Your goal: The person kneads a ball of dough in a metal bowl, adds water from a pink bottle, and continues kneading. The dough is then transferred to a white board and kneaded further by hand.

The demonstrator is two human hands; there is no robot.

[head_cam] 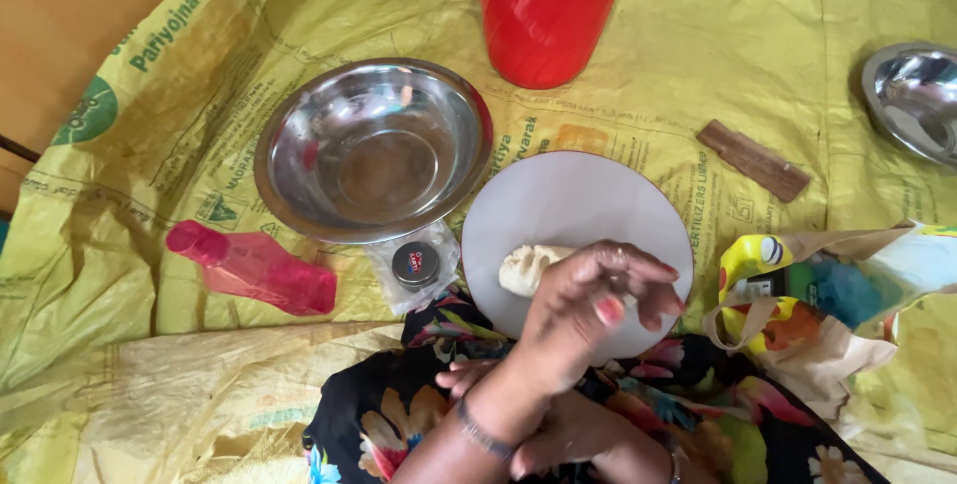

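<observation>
Pressing down on the dough roll [526,267], one hand [598,300] lies over its right part with fingers curled and spread loosely across it; whether it is the left or the right I cannot tell from my feed, since two forearms cross low in the frame. I see the second hand [469,377] tucked beneath that wrist, resting on floral cloth [399,414], its fingers loosely bent and holding nothing visible.

I read the roll's long axis as running side to side across the round board [573,200], its free, blunt end pointing left, away from the covering fingers. Its surface is pale, soft-looking and slightly creased. That board is flat, matte, greyish-white (a smooth disc, bare beyond the fingers).

Up and left of the pressing hand sits a shiny steel bowl [371,150], round and empty-looking. Just left of the roll I see a small round dark-lidded tin [416,264] on clear plastic. Further left lies a translucent pink bottle [254,269] on its side. Straight beyond the board stands a ribbed red plastic bucket [546,13]. Up and right lies a flat brown wooden strip [754,160]; to the right, a crumpled printed bag [807,310]. Everything rests on a wrinkled yellow woven sack [179,105].
</observation>
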